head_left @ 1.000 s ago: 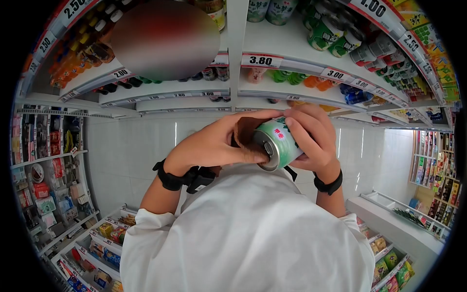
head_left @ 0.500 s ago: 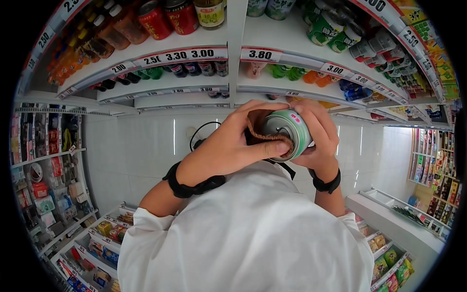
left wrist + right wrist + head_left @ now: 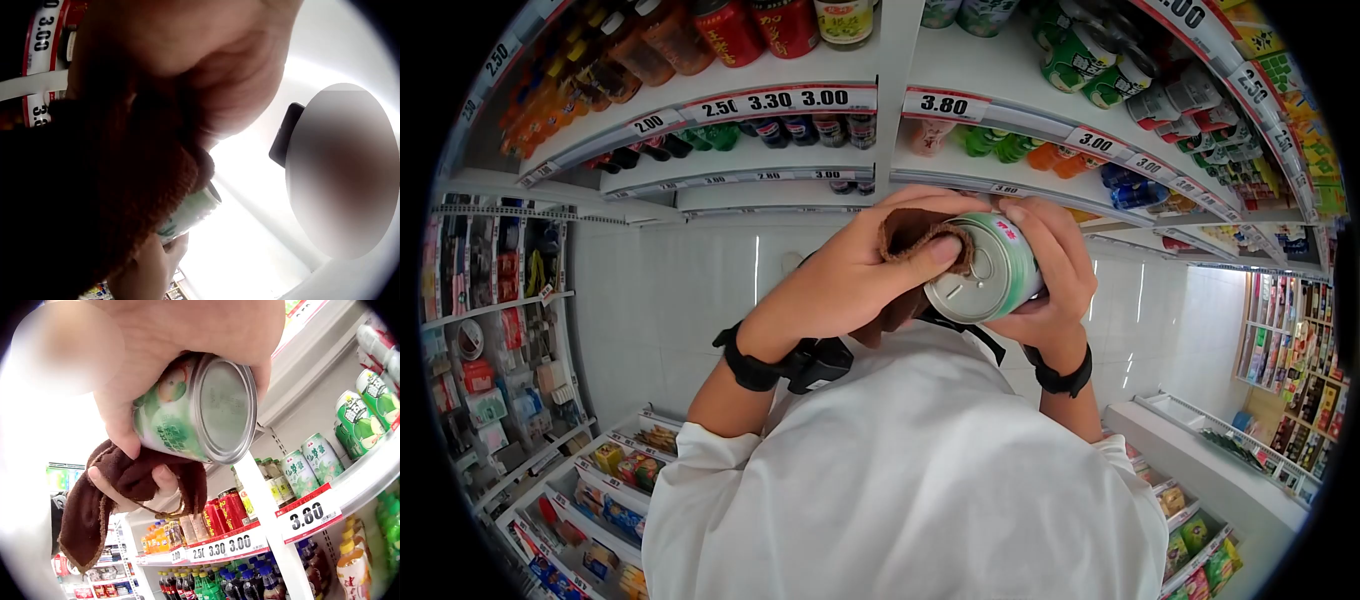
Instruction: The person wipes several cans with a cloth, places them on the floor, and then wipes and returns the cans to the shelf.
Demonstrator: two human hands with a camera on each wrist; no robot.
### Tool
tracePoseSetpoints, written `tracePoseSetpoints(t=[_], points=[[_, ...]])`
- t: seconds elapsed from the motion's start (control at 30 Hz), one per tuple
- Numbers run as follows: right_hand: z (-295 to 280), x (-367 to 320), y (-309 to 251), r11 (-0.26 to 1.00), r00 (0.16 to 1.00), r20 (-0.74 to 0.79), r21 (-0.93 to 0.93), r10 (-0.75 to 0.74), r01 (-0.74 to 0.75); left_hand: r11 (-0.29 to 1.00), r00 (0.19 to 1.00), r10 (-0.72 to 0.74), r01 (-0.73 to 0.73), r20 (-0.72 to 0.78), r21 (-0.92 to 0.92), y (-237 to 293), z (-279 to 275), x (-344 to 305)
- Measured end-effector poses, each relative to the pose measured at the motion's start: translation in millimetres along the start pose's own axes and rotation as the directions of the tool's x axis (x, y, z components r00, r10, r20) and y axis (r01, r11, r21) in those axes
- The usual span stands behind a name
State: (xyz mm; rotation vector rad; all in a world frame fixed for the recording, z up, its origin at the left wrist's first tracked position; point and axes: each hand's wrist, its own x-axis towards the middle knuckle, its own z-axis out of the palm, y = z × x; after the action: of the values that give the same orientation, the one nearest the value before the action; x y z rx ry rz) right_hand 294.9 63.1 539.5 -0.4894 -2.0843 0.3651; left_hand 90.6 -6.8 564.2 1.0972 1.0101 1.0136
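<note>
Green drink can (image 3: 988, 282), apparently unopened, contents unseen: right hand (image 3: 1055, 272) curled round its body. Left hand (image 3: 840, 288) pinches brown cloth (image 3: 905, 232) against the can's top.

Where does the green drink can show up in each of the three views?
Head: green can at centre, slightly right of the middle.
Left wrist: can at lower centre, a sliver under the brown cloth.
Right wrist: can at upper centre, large, flat end facing the camera.
Shared landmark: the brown cloth against the can in all three.
</note>
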Motion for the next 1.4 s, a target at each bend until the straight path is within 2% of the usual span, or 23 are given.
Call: tracePoseSetpoints(t=[0.03, 0.23, 0.47, 0.57, 0.6, 0.63, 0.67, 0.73, 0.77, 0.83, 0.87, 0.93, 0.97, 1.03, 1.07, 1.2, 1.27, 1.4], points=[[0, 0, 0, 1.000, 1.000, 0.002, 0.001, -0.001, 0.001, 1.000, 0.997, 0.008, -0.007, 0.072, -0.020, 1, -3, -1], [0, 1, 2, 0.997, 0.998, 0.000, 0.020, -0.070, 0.070, 0.987, 0.979, 0.029, 0.005, 0.204, -0.163, 2, -11, -4], [-4, 5, 2, 0.994, 0.994, -0.007, 0.009, -0.112, 0.112, 0.991, 0.965, 0.029, 0.005, 0.261, -0.132, 6, -16, -3], [-9, 6, 3, 0.990, 0.990, 0.027, -0.011, -0.140, 0.140, 0.998, 0.973, 0.066, -0.061, 0.221, -0.031, 9, -16, -3], [-10, 6, 4, 0.988, 0.987, 0.052, -0.016, -0.153, 0.154, 0.971, 0.973, 0.075, -0.121, 0.216, 0.208, 18, -17, -4], [-11, 6, 4, 0.988, 0.987, 0.053, -0.017, -0.151, 0.152, 0.884, 0.973, 0.085, -0.173, 0.214, 0.435, 24, -18, -4], [-11, 6, 3, 0.987, 0.985, 0.067, -0.030, -0.158, 0.160, 0.884, 0.973, 0.084, -0.172, 0.216, 0.434, 26, -17, -5], [-11, 5, 4, 0.985, 0.983, 0.082, -0.044, -0.163, 0.167, 0.706, 0.949, 0.230, -0.314, 0.214, 0.635, 28, -16, -5], [-11, 5, 4, 0.985, 0.984, 0.076, -0.042, -0.163, 0.166, 0.705, 0.949, 0.230, -0.315, 0.216, 0.635, 30, -16, -6], [-10, 4, 5, 0.986, 0.984, 0.070, -0.041, -0.161, 0.164, 0.547, 0.916, 0.313, -0.390, 0.251, 0.741, 33, -15, -5], [-10, 3, 5, 0.985, 0.985, 0.070, -0.055, -0.160, 0.164, 0.547, 0.916, 0.312, -0.391, 0.253, 0.740, 32, -14, -5], [-12, 3, 5, 0.984, 0.985, 0.069, -0.071, -0.158, 0.163, 0.226, 0.796, 0.503, -0.496, 0.335, 0.838, 28, -14, -3], [-13, 3, 5, 0.984, 0.984, 0.079, -0.068, -0.157, 0.162, 0.226, 0.796, 0.503, -0.498, 0.337, 0.837, 30, -13, -4], [-13, 3, 4, 0.985, 0.984, 0.089, -0.065, -0.156, 0.162, 0.102, 0.755, 0.523, -0.516, 0.395, 0.851, 37, -10, -7], [-12, 2, 4, 0.986, 0.985, 0.082, -0.055, -0.151, 0.156, 0.081, 0.741, 0.536, -0.522, 0.405, 0.849, 38, -8, -7], [-12, -1, 4, 0.993, 0.992, 0.066, -0.026, -0.112, 0.114, 0.068, 0.701, 0.570, -0.560, 0.428, 0.826, 33, -9, -5], [-14, -1, 3, 0.994, 0.991, 0.084, -0.026, -0.107, 0.109, 0.143, 0.729, 0.554, -0.559, 0.402, 0.817, 29, -8, -4], [-14, -5, 0, 0.998, 0.994, 0.097, -0.015, -0.058, 0.060, 0.211, 0.736, 0.559, -0.571, 0.381, 0.793, 20, -6, -1]])
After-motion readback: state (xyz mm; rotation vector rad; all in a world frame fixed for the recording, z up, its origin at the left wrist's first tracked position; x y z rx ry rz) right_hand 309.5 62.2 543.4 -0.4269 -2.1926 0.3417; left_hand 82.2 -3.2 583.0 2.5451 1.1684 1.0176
